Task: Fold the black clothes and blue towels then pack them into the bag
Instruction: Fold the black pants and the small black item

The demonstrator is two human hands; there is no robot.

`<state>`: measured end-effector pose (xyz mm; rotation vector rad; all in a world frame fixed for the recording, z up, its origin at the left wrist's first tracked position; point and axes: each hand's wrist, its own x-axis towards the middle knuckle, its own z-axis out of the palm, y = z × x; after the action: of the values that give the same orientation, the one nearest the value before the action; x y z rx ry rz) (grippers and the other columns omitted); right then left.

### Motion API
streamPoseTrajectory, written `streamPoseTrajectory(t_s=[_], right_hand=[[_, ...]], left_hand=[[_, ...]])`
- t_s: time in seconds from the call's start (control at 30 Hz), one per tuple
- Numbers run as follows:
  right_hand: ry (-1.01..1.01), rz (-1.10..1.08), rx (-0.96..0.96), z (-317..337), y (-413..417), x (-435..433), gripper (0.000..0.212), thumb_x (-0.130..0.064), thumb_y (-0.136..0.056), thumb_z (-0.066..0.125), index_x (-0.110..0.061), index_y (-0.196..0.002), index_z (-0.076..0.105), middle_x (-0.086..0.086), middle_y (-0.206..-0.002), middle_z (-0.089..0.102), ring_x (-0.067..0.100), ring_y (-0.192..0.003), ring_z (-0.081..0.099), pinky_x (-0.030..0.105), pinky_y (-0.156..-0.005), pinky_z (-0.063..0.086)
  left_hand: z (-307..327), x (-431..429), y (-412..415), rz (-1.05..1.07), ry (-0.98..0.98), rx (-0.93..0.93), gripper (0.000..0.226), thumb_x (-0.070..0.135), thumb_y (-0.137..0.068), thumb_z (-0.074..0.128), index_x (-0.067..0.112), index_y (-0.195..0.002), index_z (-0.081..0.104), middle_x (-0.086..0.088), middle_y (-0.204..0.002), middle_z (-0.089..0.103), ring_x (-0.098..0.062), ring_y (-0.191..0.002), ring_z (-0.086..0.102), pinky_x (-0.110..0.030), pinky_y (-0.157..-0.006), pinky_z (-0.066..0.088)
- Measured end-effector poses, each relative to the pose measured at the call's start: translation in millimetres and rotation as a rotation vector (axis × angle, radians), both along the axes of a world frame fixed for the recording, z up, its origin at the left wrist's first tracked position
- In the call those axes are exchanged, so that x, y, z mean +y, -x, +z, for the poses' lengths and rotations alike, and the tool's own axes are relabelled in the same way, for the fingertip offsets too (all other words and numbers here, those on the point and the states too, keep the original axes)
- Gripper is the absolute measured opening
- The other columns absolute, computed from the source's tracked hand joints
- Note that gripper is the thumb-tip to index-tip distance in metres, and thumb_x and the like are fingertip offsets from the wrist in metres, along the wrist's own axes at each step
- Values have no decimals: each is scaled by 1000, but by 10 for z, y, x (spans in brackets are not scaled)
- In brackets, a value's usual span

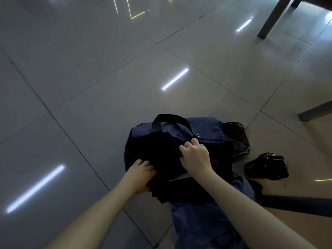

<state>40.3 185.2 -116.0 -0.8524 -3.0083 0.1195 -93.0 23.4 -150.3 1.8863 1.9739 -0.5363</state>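
Your left grip and right grip each clench a fold of the black clothes on top of the navy bag, which sits on the tiled floor.

L hand, R hand bare; forearms bare (up to frame edge).
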Motion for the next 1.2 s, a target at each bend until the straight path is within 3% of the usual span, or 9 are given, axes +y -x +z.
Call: streamPoseTrajectory(t_s=[0.17, 0.27, 0.33, 0.5, 0.67, 0.87, 0.93, 1.07, 1.2], right_hand=[[58, 10, -57, -28, 4, 24, 44, -18, -22, 90, -15, -45, 53, -1, -50, 49, 20, -44, 51, 20, -39, 28], [40, 27, -38, -75, 44, 33, 47, -11, -22, 90, -15, -44, 49, -2, -48, 45, 16, -33, 43, 13, -40, 6], [11, 50, 3, -62, 107, 23, 46, -5, -24, 87, -14, -45, 48, -1, -48, 45, 16, -31, 41, 14, -40, 2], [26, 135, 6, 18, 398, -40, 34, -5, -44, 84, -11, -60, 55, 5, -61, 54, 20, -39, 52, 20, -37, 23], [403, 196, -241, 0, 406, -39, 28, -12, -88, 53, -12, -114, 63, 9, -116, 59, 30, -105, 58, 35, -80, 50], [522, 132, -371, 170, 134, 15, 33, -22, -93, 45, -22, -119, 64, 6, -118, 64, 28, -106, 59, 38, -89, 50], [502, 88, -277, 282, 11, 65, 34, -28, -95, 46, -20, -125, 61, 5, -121, 63, 27, -110, 57, 35, -89, 48], [503, -26, -93, 604, -226, 144, 40, -32, -95, 50, -19, -133, 54, 3, -128, 60, 26, -117, 54, 34, -90, 44], [492, -127, 33, 1029, -461, 135, 39, -31, -95, 51, -20, -132, 54, 4, -127, 61, 25, -116, 55, 37, -92, 46]], left_hand=[[59, 86, -126, -103, 10, 35, 21, 13, -88, 54, 12, -106, 64, -5, -108, 61, -25, -107, 50, -32, -85, 38], [125, 31, -99, -145, -102, -14, 29, 15, -41, 86, 22, -60, 65, 6, -65, 59, -15, -63, 57, -22, -53, 42], [151, -23, -64, -133, -194, -11, 33, 11, -36, 84, 23, -54, 60, 6, -61, 56, -13, -56, 53, -20, -48, 40], [402, -85, 14, -105, -393, -8, 29, 1, -49, 76, 18, -58, 55, 2, -64, 51, -16, -55, 47, -23, -47, 35], [576, -66, 102, -86, -454, 25, 28, -1, -49, 73, 16, -59, 53, 0, -63, 49, -17, -53, 46, -25, -46, 33], [659, -10, 49, -105, -340, 36, 34, 6, -44, 82, 18, -55, 53, 2, -59, 49, -15, -49, 47, -21, -45, 30], [735, 40, 51, -27, -298, 5, 27, 18, -54, 86, 19, -63, 61, 3, -65, 56, -14, -53, 54, -20, -46, 34], [1032, 191, 62, 259, -147, -118, 35, 33, -99, 41, 20, -129, 54, 2, -124, 54, -20, -109, 56, -31, -84, 45], [1409, 364, -2, 356, -144, -218, 37, 35, -99, 39, 21, -132, 50, 2, -130, 51, -20, -114, 53, -34, -90, 44]])
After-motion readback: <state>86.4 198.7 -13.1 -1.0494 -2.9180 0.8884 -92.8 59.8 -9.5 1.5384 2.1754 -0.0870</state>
